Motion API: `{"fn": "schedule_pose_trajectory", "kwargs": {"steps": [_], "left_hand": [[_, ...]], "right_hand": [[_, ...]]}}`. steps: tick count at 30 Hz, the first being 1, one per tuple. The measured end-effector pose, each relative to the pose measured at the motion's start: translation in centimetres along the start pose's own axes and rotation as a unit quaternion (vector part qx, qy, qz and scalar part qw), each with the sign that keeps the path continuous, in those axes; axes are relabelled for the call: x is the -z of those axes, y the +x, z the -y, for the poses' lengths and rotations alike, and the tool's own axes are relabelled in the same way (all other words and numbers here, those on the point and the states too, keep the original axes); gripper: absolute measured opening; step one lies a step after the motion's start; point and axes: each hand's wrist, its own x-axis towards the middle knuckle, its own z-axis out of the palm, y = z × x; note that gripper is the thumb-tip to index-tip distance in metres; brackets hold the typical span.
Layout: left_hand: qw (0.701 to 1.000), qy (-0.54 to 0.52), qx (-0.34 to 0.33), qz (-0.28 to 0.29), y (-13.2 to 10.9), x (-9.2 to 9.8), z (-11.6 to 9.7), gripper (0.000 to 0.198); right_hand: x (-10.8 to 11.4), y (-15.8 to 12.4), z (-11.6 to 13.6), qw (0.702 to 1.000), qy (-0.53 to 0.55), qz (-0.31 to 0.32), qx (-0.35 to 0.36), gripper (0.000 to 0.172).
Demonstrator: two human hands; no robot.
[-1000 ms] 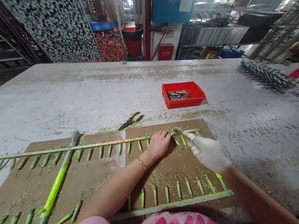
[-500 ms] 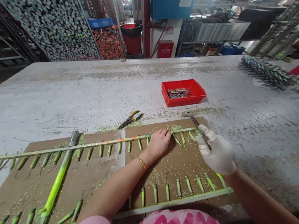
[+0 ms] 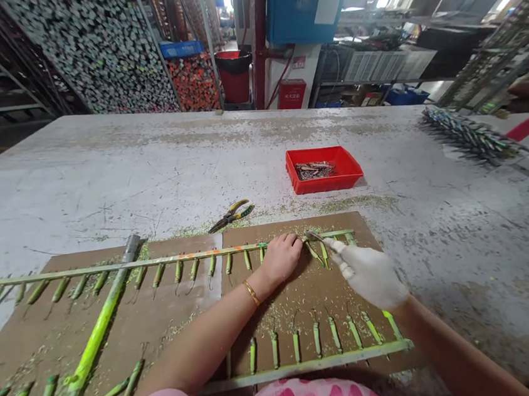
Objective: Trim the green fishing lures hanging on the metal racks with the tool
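Observation:
My left hand (image 3: 283, 259), with a gold bangle (image 3: 252, 292) on the wrist, lies curled over a long green-painted rail (image 3: 111, 266). Green-painted wooden pieces with wire ends (image 3: 315, 252) hang from that rail onto a brown cardboard sheet (image 3: 304, 301). My gloved right hand (image 3: 369, 273) is shut on a small metal-headed hand tool (image 3: 313, 235), whose tip is at the rail just beyond my left fingers. Wood shavings are scattered around both hands. The tool's shaft is mostly hidden by the white glove.
Yellow-handled pliers (image 3: 231, 215) and a red tray of small metal parts (image 3: 324, 169) lie on the grey table (image 3: 101, 177) beyond the cardboard. A bundle of spiky painted pieces (image 3: 469, 139) lies at the right. Racks of stacked pieces (image 3: 88, 52) stand behind the table.
My right hand lifted the tool up and right, then brought it back down to the rail. My left hand has stayed on the rail.

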Motion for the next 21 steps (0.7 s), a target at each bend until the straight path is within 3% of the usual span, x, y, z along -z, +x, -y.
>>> {"fn": "schedule_pose_trajectory", "kwargs": {"steps": [3,4,9,13,14,18,19,21], "left_hand": [[1.000,0.003,-0.002,-0.001,-0.02,-0.02,0.01,0.012],[1.000,0.004,-0.001,-0.002,-0.02,-0.02,0.01,0.012],[1.000,0.013,-0.004,-0.005,0.00,-0.12,0.04,0.012],[1.000,0.018,-0.009,-0.003,-0.04,-0.04,0.01,0.012],[1.000,0.018,-0.007,-0.004,-0.05,0.01,-0.01,0.012],[1.000,0.020,-0.005,-0.002,-0.06,0.18,-0.09,0.013],[1.000,0.019,-0.006,0.000,-0.06,0.20,-0.10,0.013],[1.000,0.018,-0.005,0.000,-0.06,0.23,-0.12,0.012]], "right_hand": [[0.17,-0.20,-0.21,0.991,0.010,-0.103,-0.079,0.042],[0.13,-0.21,-0.20,0.990,0.005,-0.113,-0.086,0.043],[-0.34,0.24,-0.08,1.000,-0.007,0.025,0.009,0.046],[-0.20,0.02,-0.39,0.991,0.007,-0.113,-0.070,0.043],[-0.23,-0.06,-0.37,0.990,0.005,-0.122,-0.075,0.043],[-0.48,-0.04,-0.05,1.000,0.002,0.004,0.004,0.047],[-0.46,-0.03,-0.06,1.000,0.009,0.009,0.013,0.048],[-0.37,-0.12,-0.24,0.998,0.024,-0.055,-0.013,0.045]]}}
